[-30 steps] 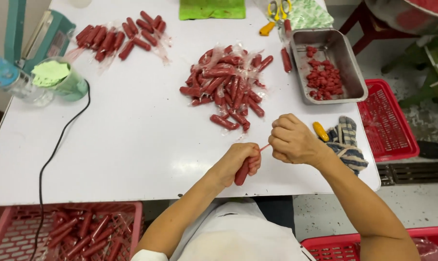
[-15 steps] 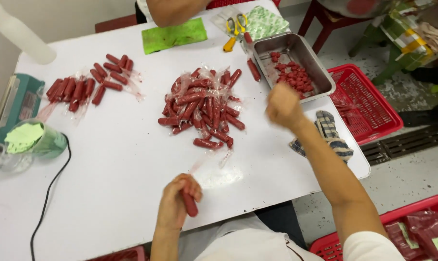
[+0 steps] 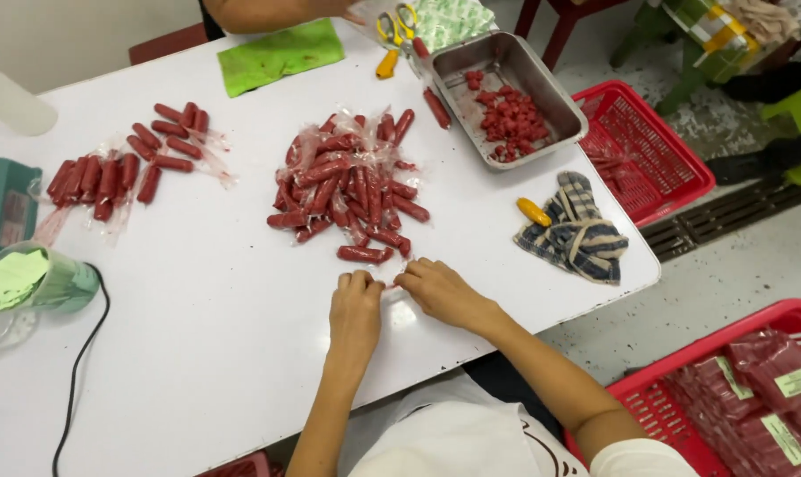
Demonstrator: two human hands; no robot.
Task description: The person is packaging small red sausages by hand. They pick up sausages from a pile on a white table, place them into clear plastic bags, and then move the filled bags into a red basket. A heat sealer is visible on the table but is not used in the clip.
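White table (image 3: 197, 353) on grey concrete floor (image 3: 754, 256).
Pale wall (image 3: 82, 26) behind; red stool legs (image 3: 559, 26) and floor drain grate (image 3: 727, 216) at right.

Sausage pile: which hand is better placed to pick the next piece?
Probably the right hand: it lies nearer the sausage pile, just below the nearest loose sausage. The left hand sits lower, and both hands' fingers meet at something small.

What the left hand (image 3: 356, 305) and right hand (image 3: 437, 290) pinch between them is hidden.
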